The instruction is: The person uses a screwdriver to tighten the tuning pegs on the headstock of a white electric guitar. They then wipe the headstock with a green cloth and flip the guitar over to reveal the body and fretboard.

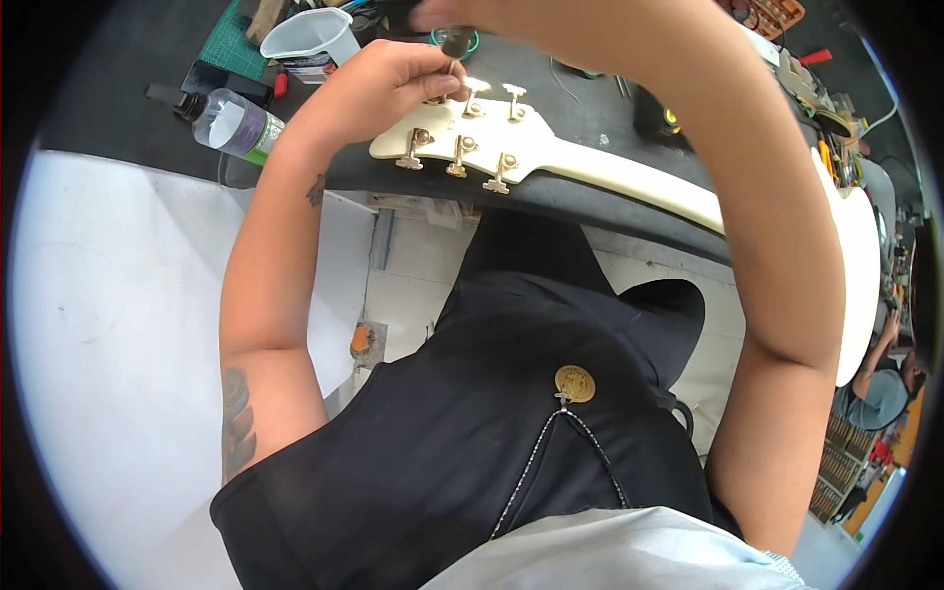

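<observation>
A cream-white guitar lies across the bench, with the back of its headstock (440, 136) up and several gold tuning machines (462, 146) along both edges. My left hand (398, 84) is closed at the far left edge of the headstock. Its thumb and forefinger pinch around the lower end of a thin shaft, beside a tuner. That shaft belongs to a dark-handled screwdriver (456, 43), standing nearly upright. My right hand (477, 14) reaches over from the right and grips the handle from above; the upper frame edge cuts off part of it.
To the left lie a spray bottle (234, 125), a clear plastic tub (312, 35) and a green cutting mat (236, 44). A green ring-shaped item (474, 43) sits behind the screwdriver. Tools crowd the bench's right end. Another person (878, 391) is at far right.
</observation>
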Motion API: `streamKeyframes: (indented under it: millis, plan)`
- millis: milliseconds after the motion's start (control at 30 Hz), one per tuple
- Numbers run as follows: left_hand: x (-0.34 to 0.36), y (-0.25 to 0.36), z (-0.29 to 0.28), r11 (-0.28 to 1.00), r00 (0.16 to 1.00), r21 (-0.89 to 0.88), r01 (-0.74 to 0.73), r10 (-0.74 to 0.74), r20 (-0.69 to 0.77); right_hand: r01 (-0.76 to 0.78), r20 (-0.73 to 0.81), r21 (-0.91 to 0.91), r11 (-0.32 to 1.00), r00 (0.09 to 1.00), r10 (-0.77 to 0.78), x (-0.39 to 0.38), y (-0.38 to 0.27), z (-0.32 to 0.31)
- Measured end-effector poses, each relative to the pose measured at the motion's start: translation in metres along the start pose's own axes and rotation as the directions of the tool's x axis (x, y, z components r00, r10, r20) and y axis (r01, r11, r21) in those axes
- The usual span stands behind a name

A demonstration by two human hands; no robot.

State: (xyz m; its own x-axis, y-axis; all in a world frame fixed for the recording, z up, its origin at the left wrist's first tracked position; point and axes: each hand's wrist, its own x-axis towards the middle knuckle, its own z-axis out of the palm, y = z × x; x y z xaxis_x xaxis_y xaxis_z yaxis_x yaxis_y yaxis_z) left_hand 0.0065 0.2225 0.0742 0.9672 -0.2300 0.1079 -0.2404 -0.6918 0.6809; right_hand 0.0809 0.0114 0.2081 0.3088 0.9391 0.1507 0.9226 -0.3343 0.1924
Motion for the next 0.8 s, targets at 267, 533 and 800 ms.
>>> streamKeyframes:
  millis: [267,533,800]
  plan:
    - [0.0,-0.001,-0.002,1.0,1.0,0.028,0.0,0.0,0.019,0.085,-0.179,0.237,0.968,0.983,-0.043,-0.014,-0.003,0.002]
    - [0.001,0.0,0.0,1.0,1.0,-0.004,-0.013,0.013,0.008,-0.013,-0.244,0.166,0.986,0.968,0.054,-0.003,-0.003,0.013]
    - [0.0,0.0,0.001,0.999,1.0,0.037,0.003,-0.004,0.011,-0.143,0.208,0.016,0.99,0.968,0.137,0.006,-0.009,-0.019]
